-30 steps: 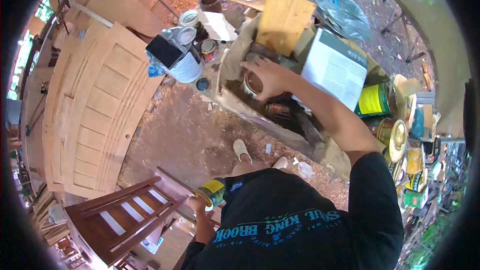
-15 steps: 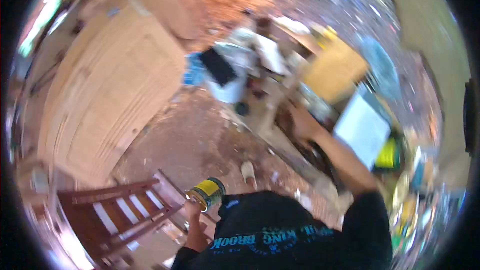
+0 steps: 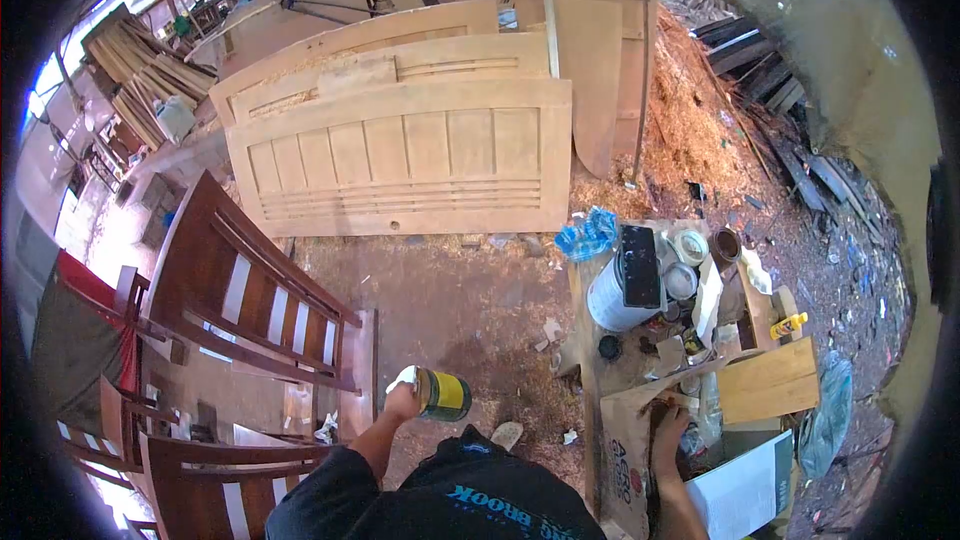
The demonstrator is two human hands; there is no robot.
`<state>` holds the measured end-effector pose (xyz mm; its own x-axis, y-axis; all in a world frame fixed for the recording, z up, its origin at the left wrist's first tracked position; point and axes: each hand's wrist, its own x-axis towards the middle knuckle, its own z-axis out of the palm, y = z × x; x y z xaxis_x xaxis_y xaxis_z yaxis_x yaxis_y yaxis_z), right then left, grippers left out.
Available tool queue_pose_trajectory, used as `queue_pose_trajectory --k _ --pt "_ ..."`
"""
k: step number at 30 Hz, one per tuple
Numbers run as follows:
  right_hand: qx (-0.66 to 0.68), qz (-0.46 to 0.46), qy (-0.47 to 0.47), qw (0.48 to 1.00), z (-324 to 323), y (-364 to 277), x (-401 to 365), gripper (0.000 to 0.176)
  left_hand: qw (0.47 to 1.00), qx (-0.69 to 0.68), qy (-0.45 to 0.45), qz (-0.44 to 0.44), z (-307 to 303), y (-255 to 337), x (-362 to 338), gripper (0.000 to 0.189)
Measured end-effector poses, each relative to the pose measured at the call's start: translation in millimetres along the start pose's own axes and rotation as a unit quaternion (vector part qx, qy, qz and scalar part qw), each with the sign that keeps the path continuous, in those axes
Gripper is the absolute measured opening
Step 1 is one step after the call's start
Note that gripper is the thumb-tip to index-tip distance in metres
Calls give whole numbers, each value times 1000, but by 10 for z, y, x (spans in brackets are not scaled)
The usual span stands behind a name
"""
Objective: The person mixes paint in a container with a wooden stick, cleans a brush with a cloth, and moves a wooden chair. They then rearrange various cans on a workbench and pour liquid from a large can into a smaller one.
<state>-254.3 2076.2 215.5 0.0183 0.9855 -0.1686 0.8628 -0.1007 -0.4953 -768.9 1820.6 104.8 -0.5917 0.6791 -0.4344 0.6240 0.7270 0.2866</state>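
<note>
In the head view my left hand (image 3: pixel 403 402) is closed round a can with a yellow label (image 3: pixel 447 396), which is tilted on its side. A bit of white material (image 3: pixel 402 377) shows at the top of that hand. My right hand (image 3: pixel 668 430) is at the edge of a cardboard carton (image 3: pixel 625 455) on the cluttered worktop, its fingers stretched forward and slightly apart. Clear plastic (image 3: pixel 708 405) lies beside those fingers. I see nothing held there, though the fingertips are partly hidden.
A white bucket (image 3: pixel 615 298) carries a black flat object (image 3: pixel 640 265). Near it stand open tins (image 3: pixel 690 245), a yellow bottle (image 3: pixel 789 326) and a wooden board (image 3: pixel 768 380). Dark wooden chairs (image 3: pixel 255 290) stand left; pale carved panels (image 3: pixel 400 160) lean ahead.
My view has swung round and steadied, bringing the panels straight ahead. My left hand keeps hold of the can. The right hand is now lower, near the carton's edge.
</note>
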Motion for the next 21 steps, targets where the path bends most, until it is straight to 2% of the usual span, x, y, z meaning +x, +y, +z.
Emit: queue_pose_trajectory --k 2,4,5,7,8,9,11,13,17,19,21 --pt "178 34 13 983 -211 -242 -113 39 999 -6 -9 -38 84 -38 -54 26" --pt "99 -106 52 988 57 94 2 38 998 -19 -23 -62 91 -53 -112 26" --pt "58 -176 71 980 149 214 59 38 999 8 -25 -31 91 -49 -124 28" --pt "210 -71 39 974 53 -74 -11 39 998 60 -25 26 91 -67 -141 33" --pt "285 -23 20 958 -9 -268 -40 39 999 46 -16 13 165 -119 -111 32" --pt "192 -50 36 980 -7 -280 -88 39 999 31 -7 -1 270 -175 -73 32" --pt "281 -27 3 959 37 -207 -26 41 1000 -13 9 -22 370 -238 -66 31" --pt "366 1 -26 930 58 -82 49 42 1000 -17 4 -3 283 -183 -124 31" --pt "211 -48 43 975 137 40 74 42 998 12 -53 -22 64 -47 -224 39" --pt "127 -72 56 988 -94 -270 -134 41 997 10 -61 -36 -52 -2 -314 38" --pt "-92 -127 64 986 30 47 -56 44 997 3 -61 -49 11 -82 -269 36"
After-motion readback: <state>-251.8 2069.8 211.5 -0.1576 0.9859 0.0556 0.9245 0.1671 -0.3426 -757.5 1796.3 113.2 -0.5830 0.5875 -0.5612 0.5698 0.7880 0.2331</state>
